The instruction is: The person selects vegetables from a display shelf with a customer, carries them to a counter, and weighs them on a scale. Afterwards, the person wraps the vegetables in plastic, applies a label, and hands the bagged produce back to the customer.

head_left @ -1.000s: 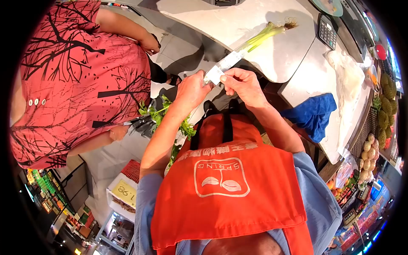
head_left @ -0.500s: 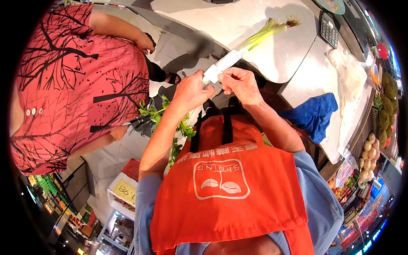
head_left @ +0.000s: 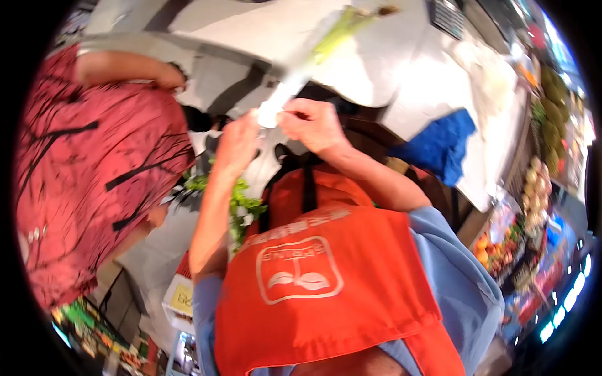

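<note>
My left hand (head_left: 235, 144) is closed around a bunch of leafy celery (head_left: 338, 34) whose pale green stalks and brown roots reach up over the counter. Green leaves (head_left: 241, 203) hang below that hand, beside my forearm. Around the middle of the bunch is a white label or wrap (head_left: 282, 94), smeared by motion. With thumb and fingers pinched together, my right hand (head_left: 313, 125) holds the near edge of the white label. Any print on it is too blurred to read.
A pale counter (head_left: 401, 56) curves ahead, with a blue cloth (head_left: 439, 147), thin plastic bags (head_left: 486, 81) and a calculator (head_left: 446, 19) on it. A person in a red patterned shirt (head_left: 106, 163) stands close on the left. Produce (head_left: 536, 188) lines the right side.
The view has swung, so the counter and the person sit further left and the picture is blurred. Both hands stay on the bunch, the right still pinching at the white label.
</note>
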Tool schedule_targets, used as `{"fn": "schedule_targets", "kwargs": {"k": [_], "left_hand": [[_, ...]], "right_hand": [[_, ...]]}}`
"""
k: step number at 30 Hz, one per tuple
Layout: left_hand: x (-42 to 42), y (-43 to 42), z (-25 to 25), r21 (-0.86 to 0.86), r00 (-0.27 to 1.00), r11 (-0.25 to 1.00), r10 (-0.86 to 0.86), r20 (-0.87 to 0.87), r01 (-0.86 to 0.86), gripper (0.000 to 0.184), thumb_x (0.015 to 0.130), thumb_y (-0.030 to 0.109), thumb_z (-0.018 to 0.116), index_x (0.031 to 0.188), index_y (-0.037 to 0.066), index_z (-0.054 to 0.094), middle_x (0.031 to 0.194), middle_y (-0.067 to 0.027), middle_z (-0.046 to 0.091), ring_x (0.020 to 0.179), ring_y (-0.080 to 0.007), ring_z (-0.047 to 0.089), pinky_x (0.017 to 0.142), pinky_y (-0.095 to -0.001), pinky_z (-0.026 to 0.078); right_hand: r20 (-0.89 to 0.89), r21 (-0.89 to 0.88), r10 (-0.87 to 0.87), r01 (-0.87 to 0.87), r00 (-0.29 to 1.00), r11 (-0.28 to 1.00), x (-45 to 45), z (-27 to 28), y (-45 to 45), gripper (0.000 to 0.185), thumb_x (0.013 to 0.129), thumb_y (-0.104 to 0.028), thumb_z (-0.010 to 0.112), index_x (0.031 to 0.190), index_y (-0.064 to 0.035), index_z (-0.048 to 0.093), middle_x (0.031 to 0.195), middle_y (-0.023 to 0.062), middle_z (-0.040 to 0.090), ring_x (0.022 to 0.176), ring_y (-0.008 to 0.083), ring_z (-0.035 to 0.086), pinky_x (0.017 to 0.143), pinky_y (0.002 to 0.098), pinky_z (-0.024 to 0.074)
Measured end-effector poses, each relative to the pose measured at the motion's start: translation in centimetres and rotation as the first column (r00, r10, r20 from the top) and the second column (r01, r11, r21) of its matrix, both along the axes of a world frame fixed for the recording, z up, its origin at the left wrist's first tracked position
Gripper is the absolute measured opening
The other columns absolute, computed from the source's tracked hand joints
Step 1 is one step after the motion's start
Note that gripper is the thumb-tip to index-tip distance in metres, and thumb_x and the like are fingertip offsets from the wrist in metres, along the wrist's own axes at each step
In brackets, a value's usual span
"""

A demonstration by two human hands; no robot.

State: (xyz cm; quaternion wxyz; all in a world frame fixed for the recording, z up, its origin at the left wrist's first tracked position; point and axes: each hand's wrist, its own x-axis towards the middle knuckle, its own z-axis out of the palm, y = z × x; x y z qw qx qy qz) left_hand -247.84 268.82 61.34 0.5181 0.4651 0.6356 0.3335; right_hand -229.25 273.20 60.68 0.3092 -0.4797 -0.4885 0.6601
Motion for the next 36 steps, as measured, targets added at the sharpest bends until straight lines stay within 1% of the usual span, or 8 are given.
{"fn": "schedule_targets", "kwargs": {"k": [6, 17, 18, 21, 23, 25, 35, 36], "left_hand": [[-0.4, -1.2, 0.9, 0.026, 0.997, 1.000, -0.007, -0.081, 0.009, 0.050, 0.107, 0.041, 0.042, 0.094, -0.002, 0.065, 0.077, -0.0011, 0.060, 0.072, -0.0096, 0.052, 0.064, -0.0295, 0.043], [-0.1, -0.7, 0.4, -0.046, 0.968, 0.998, 0.042, 0.247, -0.031, 0.056, 0.104, 0.051, 0.048, 0.103, -0.001, 0.069, 0.078, -0.0027, 0.063, 0.065, -0.0077, 0.052, 0.055, -0.0235, 0.040], [0.0, -0.3, 1.1, -0.032, 0.987, 0.999, 0.021, 0.158, -0.016, 0.060, 0.105, 0.052, 0.044, 0.101, -0.003, 0.068, 0.077, -0.0058, 0.063, 0.068, -0.0106, 0.053, 0.061, -0.0286, 0.044], [0.4, 0.6, 2.5, -0.044, 1.000, 0.999, -0.022, -0.016, 0.022, 0.066, 0.105, 0.056, 0.039, 0.101, -0.005, 0.065, 0.074, -0.0159, 0.061, 0.070, -0.0220, 0.055, 0.069, -0.0391, 0.048], [0.9, 1.6, 2.5, 0.015, 0.996, 0.999, -0.048, -0.070, 0.050, 0.067, 0.105, 0.056, 0.038, 0.101, -0.005, 0.065, 0.073, -0.0180, 0.059, 0.068, -0.0261, 0.054, 0.069, -0.0406, 0.048], [1.8, 1.9, 2.6, 0.022, 0.992, 0.997, -0.072, -0.101, 0.075, 0.069, 0.104, 0.058, 0.036, 0.099, -0.005, 0.064, 0.071, -0.0195, 0.058, 0.067, -0.0296, 0.052, 0.068, -0.0418, 0.047], [4.3, 1.7, 5.0, -0.030, 0.997, 0.997, -0.077, -0.019, 0.077, 0.047, 0.097, 0.037, 0.045, 0.093, -0.005, 0.064, 0.070, -0.0152, 0.059, 0.071, -0.0184, 0.058, 0.066, -0.0395, 0.047], [4.4, 1.4, 5.3, -0.227, 0.994, 0.969, -0.085, 0.067, 0.098, 0.036, 0.093, 0.032, 0.056, 0.095, -0.002, 0.067, 0.072, -0.0116, 0.065, 0.069, -0.0166, 0.061, 0.064, -0.0378, 0.050]], "right_hand": [[-0.072, 0.061, -0.088, 0.093, 0.994, 0.994, -0.9, 0.0, -1.5, 0.011, 0.086, -0.009, 0.078, 0.085, 0.0015, 0.073, 0.074, -0.0009, 0.066, 0.068, 0.0034, 0.054, 0.058, 0.0231, 0.0458], [0.110, 0.017, 0.005, -0.007, 0.994, 1.000, 1.5, -1.5, -0.2, 0.026, 0.085, -0.018, 0.078, 0.073, -0.0019, 0.060, 0.063, 0.0027, 0.058, 0.061, 0.0060, 0.050, 0.053, 0.0255, 0.0418], [0.189, 0.199, 0.013, -0.052, 0.982, 0.979, 2.6, 0.0, -0.3, 0.025, 0.084, -0.017, 0.078, 0.074, -0.0026, 0.061, 0.063, 0.0042, 0.058, 0.060, 0.0084, 0.052, 0.053, 0.0265, 0.0432], [0.131, 0.856, 0.008, -0.117, 0.991, 0.504, 4.4, 4.4, 1.9, 0.017, 0.079, -0.015, 0.080, 0.081, -0.0060, 0.066, 0.074, 0.0086, 0.063, 0.061, 0.0191, 0.060, 0.057, 0.0309, 0.0489], [0.400, 0.897, 0.042, -0.400, 0.916, 0.188, 4.5, 8.7, 4.0, 0.029, 0.070, -0.021, 0.082, 0.094, -0.0102, 0.070, 0.102, 0.0062, 0.067, 0.093, 0.0269, 0.064, 0.082, 0.0375, 0.0528], [0.539, 0.841, 0.048, -0.540, 0.841, 0.018, 3.5, 9.9, 6.3, 0.036, 0.071, -0.025, 0.081, 0.101, -0.0108, 0.068, 0.101, 0.0038, 0.065, 0.103, 0.0256, 0.061, 0.094, 0.0378, 0.0494], [0.806, 0.560, 0.305, -0.820, 0.507, -0.117, 5.6, 6.6, 10.3, 0.040, 0.079, -0.033, 0.074, 0.109, -0.0093, 0.062, 0.091, 0.0062, 0.062, 0.088, 0.0257, 0.064, 0.077, 0.0366, 0.0512], [0.816, 0.556, 0.282, -0.819, 0.504, -0.144, 5.7, 7.0, 10.2, 0.045, 0.081, -0.035, 0.072, 0.115, -0.0083, 0.059, 0.093, 0.0088, 0.062, 0.086, 0.0276, 0.064, 0.073, 0.0377, 0.0510]]}}
